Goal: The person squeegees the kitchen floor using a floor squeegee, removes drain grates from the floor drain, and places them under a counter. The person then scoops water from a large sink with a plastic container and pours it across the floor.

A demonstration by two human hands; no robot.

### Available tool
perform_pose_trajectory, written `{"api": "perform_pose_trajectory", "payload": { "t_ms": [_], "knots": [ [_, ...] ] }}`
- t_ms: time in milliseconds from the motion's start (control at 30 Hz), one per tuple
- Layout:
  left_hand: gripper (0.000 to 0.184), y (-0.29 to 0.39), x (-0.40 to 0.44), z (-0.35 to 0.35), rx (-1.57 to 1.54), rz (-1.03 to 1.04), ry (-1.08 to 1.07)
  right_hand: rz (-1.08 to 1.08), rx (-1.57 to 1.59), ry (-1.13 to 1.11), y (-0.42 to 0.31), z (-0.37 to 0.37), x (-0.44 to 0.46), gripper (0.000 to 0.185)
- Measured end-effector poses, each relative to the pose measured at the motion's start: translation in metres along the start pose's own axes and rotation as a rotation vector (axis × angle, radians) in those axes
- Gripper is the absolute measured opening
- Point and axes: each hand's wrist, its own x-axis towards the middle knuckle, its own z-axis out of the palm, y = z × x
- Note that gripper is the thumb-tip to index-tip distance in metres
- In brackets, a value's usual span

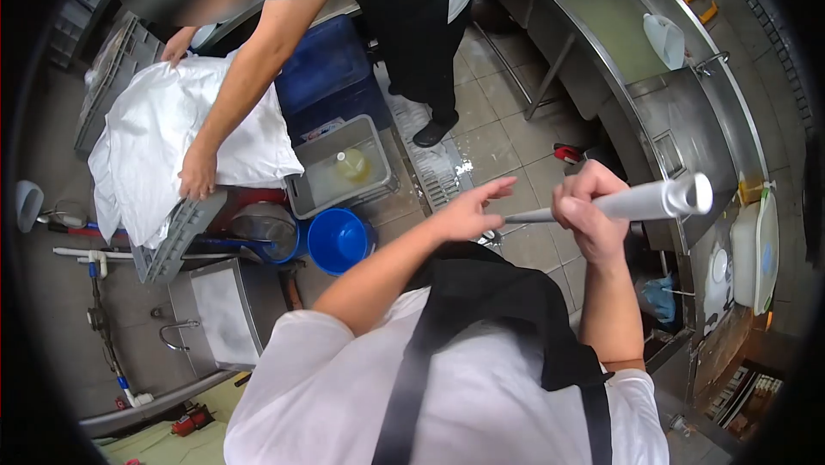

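Observation:
My right hand (pixel 591 209) is wrapped round a long pale grey pole (pixel 649 200). A white cap with a hanging hole ends the pole close to the camera, and the shaft narrows toward the floor. Whatever is fixed to its far end is hidden. My left hand (pixel 473 211) is open, fingers stretched out, beside the thin far part of the shaft; whether it touches the shaft I cannot tell. Below my hands are the tiled floor (pixel 516 151) and a metal drain grate (pixel 434 186).
At upper left a co-worker's hand (pixel 198 171) lies on a white sheet (pixel 172 104) over grey crates. Nearby are a blue bucket (pixel 338 241) and a grey tub (pixel 301 194) holding a yellowish jug (pixel 351 165). A steel sink (pixel 593 22) runs along the right.

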Motion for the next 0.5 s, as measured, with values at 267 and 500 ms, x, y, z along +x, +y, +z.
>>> {"api": "perform_pose_trajectory", "payload": {
  "t_ms": [267,500],
  "knots": [
    [0.076,0.032,-0.026,-0.008,0.108,0.175,0.16,0.009,-0.07,-0.015,0.027,0.004,0.025,0.031],
    [0.053,-0.033,-0.034,-0.033,-0.228,0.069,0.191,-0.114,-0.242,-0.259,0.046,0.087,0.076,0.015]
  ]
}}
